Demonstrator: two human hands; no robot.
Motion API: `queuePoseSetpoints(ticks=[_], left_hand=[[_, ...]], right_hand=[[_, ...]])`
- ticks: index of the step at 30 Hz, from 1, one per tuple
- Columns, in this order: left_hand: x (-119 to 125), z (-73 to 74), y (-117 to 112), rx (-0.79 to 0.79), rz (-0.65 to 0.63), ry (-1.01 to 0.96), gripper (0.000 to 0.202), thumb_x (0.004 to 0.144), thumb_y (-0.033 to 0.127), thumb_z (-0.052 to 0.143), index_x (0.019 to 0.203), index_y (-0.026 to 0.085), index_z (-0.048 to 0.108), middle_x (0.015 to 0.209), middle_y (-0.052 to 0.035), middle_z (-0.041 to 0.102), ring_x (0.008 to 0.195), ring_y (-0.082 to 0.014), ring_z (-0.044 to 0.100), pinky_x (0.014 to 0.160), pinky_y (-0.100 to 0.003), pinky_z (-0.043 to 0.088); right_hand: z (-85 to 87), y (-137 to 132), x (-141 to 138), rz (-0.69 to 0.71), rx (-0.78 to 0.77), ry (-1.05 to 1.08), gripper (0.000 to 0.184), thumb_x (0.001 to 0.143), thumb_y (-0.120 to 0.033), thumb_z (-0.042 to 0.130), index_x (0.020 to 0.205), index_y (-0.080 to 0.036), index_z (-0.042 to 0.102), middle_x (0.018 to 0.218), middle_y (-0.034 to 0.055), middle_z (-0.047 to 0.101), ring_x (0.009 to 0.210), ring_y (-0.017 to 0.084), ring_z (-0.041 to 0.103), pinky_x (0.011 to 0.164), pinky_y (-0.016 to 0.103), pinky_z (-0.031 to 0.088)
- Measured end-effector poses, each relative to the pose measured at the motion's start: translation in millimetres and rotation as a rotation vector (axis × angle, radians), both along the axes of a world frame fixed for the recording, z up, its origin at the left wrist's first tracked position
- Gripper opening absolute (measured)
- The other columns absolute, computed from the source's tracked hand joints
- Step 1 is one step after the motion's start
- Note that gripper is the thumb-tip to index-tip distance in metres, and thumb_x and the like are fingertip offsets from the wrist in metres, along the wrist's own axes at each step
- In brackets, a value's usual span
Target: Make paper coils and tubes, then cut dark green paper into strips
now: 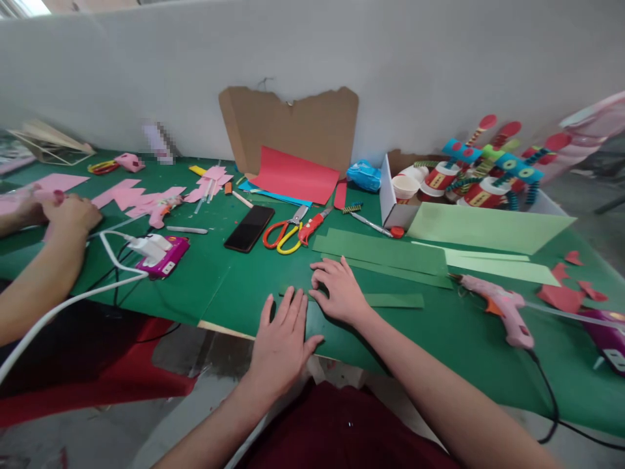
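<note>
My left hand (pixel 283 332) lies flat near the table's front edge, fingers stretched out and thumb apart, covering part of a narrow dark green paper strip (pixel 395 300). Beside it, my right hand (pixel 339 290) rests on the same strip with bent, spread fingers, its fingertips close to the wider dark green paper sheets (pixel 385 253). The strip's right end shows beyond my right wrist. Just behind my hands lie orange-and-yellow scissors (pixel 286 231), a red-handled cutting tool (pixel 313 225) and a black phone (pixel 249 228).
A pink glue gun (pixel 500 306) lies at the right, its cord over the edge. Light green card (pixel 488 227) leans against a box (pixel 398 207) of decorated paper cups. At the left, a co-worker's hands (pixel 68 212) are near pink paper; a purple power strip (pixel 166 257) has white cables.
</note>
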State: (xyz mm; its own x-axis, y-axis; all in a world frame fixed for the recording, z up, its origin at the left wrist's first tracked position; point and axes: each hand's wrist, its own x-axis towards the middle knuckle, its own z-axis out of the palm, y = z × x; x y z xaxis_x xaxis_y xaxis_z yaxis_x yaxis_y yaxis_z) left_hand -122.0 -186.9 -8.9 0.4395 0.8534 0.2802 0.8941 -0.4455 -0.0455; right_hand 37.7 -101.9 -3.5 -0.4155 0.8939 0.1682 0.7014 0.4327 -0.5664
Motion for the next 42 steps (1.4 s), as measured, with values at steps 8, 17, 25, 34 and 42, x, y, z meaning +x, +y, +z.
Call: queuePoseSetpoints(ticks=[8,17,25,34,42], left_hand=[[-36,20.2,11,-0.041,0.199,-0.005,0.055,0.098,0.043,0.029,0.134,0.011,0.054,0.137,-0.0185,0.055,0.136,-0.0335,0.041,0.110,-0.058,0.026],[-1,-6.5,8,-0.048,-0.023,0.028,0.070,0.096,0.054,0.025,0.139,0.002,0.044,0.146,-0.0206,0.045,0.139,-0.0296,0.037,0.112,-0.046,0.032],[-6,-12.9,9,-0.010,-0.039,-0.004,0.070,0.096,0.055,0.025,0.140,0.005,0.044,0.145,-0.0197,0.046,0.138,-0.0298,0.038,0.111,-0.045,0.034],[-4,0.9,6,-0.066,-0.015,0.009,0.065,0.096,0.053,0.025,0.144,0.011,0.041,0.147,-0.0180,0.044,0.140,-0.0312,0.035,0.113,-0.053,0.028],[35,6.0,4,-0.133,-0.195,0.024,0.068,0.095,0.057,0.025,0.146,0.013,0.037,0.152,-0.0131,0.037,0.144,-0.0287,0.027,0.115,-0.056,0.021]], right_hand=[[-0.2,0,1,-0.001,0.018,-0.008,0.010,0.080,-0.023,0.066,0.077,-0.023,0.056,0.125,0.0052,0.063,0.128,0.028,0.046,0.113,0.061,0.016],[-0.1,3,2,0.010,-0.001,0.027,0.006,0.083,-0.017,0.059,0.079,-0.022,0.058,0.126,0.0071,0.064,0.129,0.027,0.046,0.113,0.061,0.017],[15.0,-21,51,0.215,-0.022,0.095,0.035,0.098,-0.032,0.037,0.123,-0.020,0.059,0.141,0.0095,0.054,0.141,0.021,0.034,0.117,0.048,0.023],[7.7,-51,82,0.220,0.057,-0.298,0.065,0.094,-0.054,0.041,0.151,-0.025,0.027,0.154,0.0055,0.036,0.145,0.027,0.025,0.119,0.053,0.017],[6.6,-51,82,0.226,0.085,-0.300,0.065,0.095,-0.054,0.041,0.151,-0.025,0.026,0.154,0.0056,0.036,0.144,0.028,0.027,0.118,0.055,0.019]])
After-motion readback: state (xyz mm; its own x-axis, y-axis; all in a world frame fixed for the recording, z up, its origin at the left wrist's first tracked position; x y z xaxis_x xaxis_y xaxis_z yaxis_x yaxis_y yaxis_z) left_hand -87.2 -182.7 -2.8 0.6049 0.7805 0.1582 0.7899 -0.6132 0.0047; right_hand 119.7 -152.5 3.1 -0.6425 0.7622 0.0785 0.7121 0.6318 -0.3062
